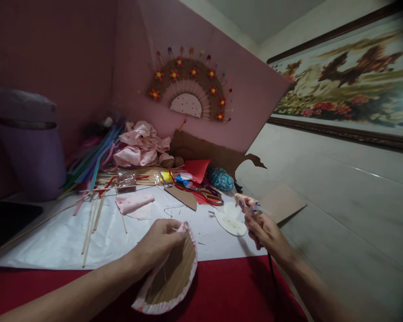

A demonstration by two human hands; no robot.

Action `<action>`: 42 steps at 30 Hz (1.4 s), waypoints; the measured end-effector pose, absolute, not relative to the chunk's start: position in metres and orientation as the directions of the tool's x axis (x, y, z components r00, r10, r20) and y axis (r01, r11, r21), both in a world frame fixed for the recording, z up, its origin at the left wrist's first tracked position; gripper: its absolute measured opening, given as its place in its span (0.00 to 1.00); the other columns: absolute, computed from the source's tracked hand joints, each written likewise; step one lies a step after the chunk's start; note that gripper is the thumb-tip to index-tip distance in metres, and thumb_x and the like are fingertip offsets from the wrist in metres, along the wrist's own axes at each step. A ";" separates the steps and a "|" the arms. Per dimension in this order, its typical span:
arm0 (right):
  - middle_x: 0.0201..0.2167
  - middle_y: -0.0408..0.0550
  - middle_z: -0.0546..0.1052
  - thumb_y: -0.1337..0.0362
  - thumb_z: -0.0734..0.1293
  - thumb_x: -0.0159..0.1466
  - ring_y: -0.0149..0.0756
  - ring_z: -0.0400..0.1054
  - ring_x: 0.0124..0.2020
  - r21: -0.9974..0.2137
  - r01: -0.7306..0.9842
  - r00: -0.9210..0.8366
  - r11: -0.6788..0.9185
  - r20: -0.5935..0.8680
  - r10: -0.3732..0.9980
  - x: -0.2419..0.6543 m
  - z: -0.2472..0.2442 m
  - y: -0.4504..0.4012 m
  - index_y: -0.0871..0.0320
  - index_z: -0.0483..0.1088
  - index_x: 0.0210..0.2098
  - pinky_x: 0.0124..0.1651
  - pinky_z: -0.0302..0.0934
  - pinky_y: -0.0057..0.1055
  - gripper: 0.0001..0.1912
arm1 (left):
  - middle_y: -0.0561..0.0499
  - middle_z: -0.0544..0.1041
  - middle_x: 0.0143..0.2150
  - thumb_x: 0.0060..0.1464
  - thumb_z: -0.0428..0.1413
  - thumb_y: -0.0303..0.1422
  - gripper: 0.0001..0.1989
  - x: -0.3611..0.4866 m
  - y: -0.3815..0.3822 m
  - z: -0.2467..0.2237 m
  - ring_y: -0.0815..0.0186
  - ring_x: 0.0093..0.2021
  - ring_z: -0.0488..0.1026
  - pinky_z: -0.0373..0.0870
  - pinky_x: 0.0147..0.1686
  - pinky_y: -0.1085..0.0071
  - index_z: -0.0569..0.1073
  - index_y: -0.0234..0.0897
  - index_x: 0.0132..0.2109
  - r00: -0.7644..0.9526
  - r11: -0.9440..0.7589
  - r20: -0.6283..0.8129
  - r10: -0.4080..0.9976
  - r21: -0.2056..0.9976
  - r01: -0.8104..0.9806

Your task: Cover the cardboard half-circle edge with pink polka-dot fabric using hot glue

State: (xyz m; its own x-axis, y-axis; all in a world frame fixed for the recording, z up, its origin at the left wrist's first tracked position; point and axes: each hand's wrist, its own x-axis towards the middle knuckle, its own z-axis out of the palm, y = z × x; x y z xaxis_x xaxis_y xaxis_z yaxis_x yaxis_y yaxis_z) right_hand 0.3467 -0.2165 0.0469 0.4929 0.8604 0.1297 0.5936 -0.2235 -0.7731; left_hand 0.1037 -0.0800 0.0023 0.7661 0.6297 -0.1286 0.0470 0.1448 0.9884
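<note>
My left hand (163,237) pinches the upper corner of a half-round cardboard piece (177,268). Pink dotted fabric is folded over the rim of that piece, and its bare brown side faces me, tilted. On the right, my right hand (263,228) is closed around a flower-patterned glue gun (248,205), from which a black cord hangs down. The gun's front end is above a small white dish (233,221), apart from the cardboard piece. A folded piece of dotted fabric (134,202) lies on the white sheet beyond my left hand.
Scissors (210,194), blue-white yarn (220,179), crumpled pink fabric (141,145) and thin sticks (96,219) lie across the white sheet (53,241). A purple bin (30,147) stands left. A flowered half-round decoration (188,85) hangs on the pink panel behind. Cardboard (285,201) leans right.
</note>
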 end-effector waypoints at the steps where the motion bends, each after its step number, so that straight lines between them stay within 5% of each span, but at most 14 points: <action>1: 0.22 0.44 0.70 0.45 0.58 0.62 0.33 0.64 0.20 -0.702 0.662 0.524 -0.264 0.181 0.833 0.358 0.040 -0.218 0.59 0.66 0.37 0.20 0.58 0.27 0.22 | 0.52 0.73 0.24 0.48 0.56 0.45 0.18 0.104 -0.080 0.003 0.66 0.26 0.68 0.58 0.26 0.72 0.74 0.31 0.32 0.766 0.144 -0.129 0.630 0.988 0.049; 3: 0.38 0.53 0.76 0.49 0.57 0.64 0.42 0.71 0.39 -0.561 0.773 0.482 -0.296 0.217 0.849 0.373 0.025 -0.222 0.58 0.66 0.47 0.38 0.65 0.35 0.22 | 0.52 0.73 0.23 0.48 0.57 0.44 0.16 0.105 -0.080 0.003 0.66 0.25 0.68 0.58 0.25 0.72 0.73 0.32 0.31 0.765 0.158 -0.136 0.630 0.986 0.046; 6: 0.50 0.59 0.73 0.54 0.56 0.64 0.48 0.68 0.50 -0.359 0.858 0.440 -0.368 0.141 0.887 0.382 0.004 -0.228 0.59 0.64 0.52 0.49 0.62 0.42 0.22 | 0.53 0.74 0.23 0.46 0.58 0.41 0.13 0.105 -0.080 0.004 0.67 0.24 0.68 0.59 0.25 0.72 0.73 0.32 0.31 0.767 0.214 -0.162 0.621 0.976 0.032; 9: 0.50 0.62 0.73 0.57 0.57 0.63 0.51 0.68 0.50 -0.197 0.900 0.418 -0.389 0.136 0.898 0.378 -0.003 -0.232 0.63 0.65 0.53 0.50 0.61 0.44 0.23 | 0.52 0.75 0.23 0.45 0.59 0.39 0.12 0.103 -0.080 0.007 0.67 0.24 0.69 0.60 0.25 0.73 0.74 0.32 0.30 0.800 0.300 -0.179 0.572 0.954 0.000; 12: 0.42 0.65 0.74 0.57 0.61 0.60 0.57 0.68 0.45 -0.083 0.909 0.411 -0.407 0.333 0.849 0.359 0.010 -0.229 0.67 0.69 0.48 0.47 0.60 0.49 0.23 | 0.51 0.76 0.24 0.45 0.60 0.36 0.10 0.099 -0.080 0.010 0.68 0.24 0.71 0.61 0.26 0.73 0.74 0.32 0.30 0.839 0.386 -0.165 0.518 0.921 -0.057; 14: 0.40 0.60 0.75 0.59 0.61 0.61 0.51 0.69 0.42 -0.181 0.923 0.385 -0.340 0.471 0.794 0.337 0.022 -0.222 0.63 0.71 0.45 0.45 0.60 0.45 0.18 | 0.49 0.78 0.26 0.46 0.60 0.35 0.09 0.098 -0.080 0.012 0.67 0.25 0.72 0.63 0.27 0.73 0.74 0.32 0.32 0.858 0.426 -0.150 0.491 0.901 -0.086; 16: 0.31 0.52 0.75 0.58 0.59 0.63 0.42 0.70 0.35 -0.441 0.877 0.405 -0.188 0.471 0.784 0.310 0.032 -0.210 0.59 0.73 0.37 0.38 0.62 0.36 0.15 | 0.48 0.79 0.28 0.46 0.60 0.35 0.10 0.098 -0.081 0.013 0.67 0.26 0.73 0.65 0.28 0.73 0.74 0.32 0.35 0.876 0.448 -0.124 0.467 0.887 -0.113; 19: 0.21 0.45 0.70 0.52 0.59 0.63 0.32 0.62 0.22 -0.833 0.548 0.395 -0.069 0.186 0.899 0.275 0.036 -0.187 0.60 0.72 0.31 0.21 0.56 0.26 0.19 | 0.49 0.80 0.31 0.46 0.62 0.35 0.14 0.099 -0.082 0.012 0.66 0.28 0.75 0.66 0.30 0.73 0.72 0.35 0.39 0.885 0.438 -0.078 0.459 0.887 -0.149; 21: 0.20 0.43 0.68 0.51 0.61 0.61 0.27 0.57 0.17 -0.962 0.253 0.332 -0.099 -0.010 0.943 0.261 0.035 -0.172 0.61 0.71 0.31 0.15 0.49 0.23 0.19 | 0.50 0.80 0.30 0.45 0.63 0.36 0.14 0.101 -0.083 0.010 0.66 0.28 0.75 0.66 0.30 0.73 0.69 0.37 0.38 0.879 0.417 -0.043 0.475 0.891 -0.181; 25: 0.14 0.38 0.63 0.50 0.67 0.56 0.21 0.50 0.12 -0.981 -0.135 0.204 -0.138 -0.164 0.965 0.250 0.029 -0.156 0.63 0.70 0.25 0.12 0.41 0.19 0.19 | 0.51 0.79 0.28 0.43 0.64 0.37 0.16 0.102 -0.083 0.007 0.65 0.28 0.75 0.66 0.30 0.72 0.65 0.37 0.32 0.884 0.409 -0.002 0.468 0.887 -0.214; 29: 0.11 0.34 0.59 0.50 0.71 0.53 0.18 0.45 0.10 -0.922 -0.342 0.125 -0.179 -0.234 0.964 0.248 0.022 -0.152 0.61 0.65 0.21 0.11 0.36 0.18 0.21 | 0.54 0.77 0.24 0.41 0.65 0.39 0.18 0.103 -0.082 0.005 0.69 0.24 0.72 0.61 0.25 0.75 0.63 0.37 0.30 0.870 0.351 -0.023 0.493 0.920 -0.175; 37: 0.11 0.32 0.60 0.52 0.75 0.50 0.17 0.46 0.09 -0.904 -0.417 0.196 -0.100 -0.196 0.961 0.244 0.005 -0.151 0.60 0.61 0.20 0.09 0.40 0.16 0.22 | 0.63 0.60 0.16 0.45 0.62 0.44 0.18 0.106 -0.078 -0.006 0.75 0.18 0.55 0.48 0.21 0.76 0.62 0.38 0.31 0.860 0.224 0.011 0.510 0.964 -0.145; 42: 0.10 0.33 0.61 0.52 0.74 0.50 0.17 0.48 0.08 -0.914 -0.399 0.209 -0.076 -0.171 0.963 0.242 0.000 -0.151 0.60 0.62 0.20 0.08 0.43 0.16 0.22 | 0.63 0.59 0.17 0.47 0.60 0.45 0.18 0.106 -0.079 -0.009 0.75 0.18 0.54 0.47 0.21 0.76 0.61 0.39 0.31 0.853 0.190 0.018 0.521 0.972 -0.137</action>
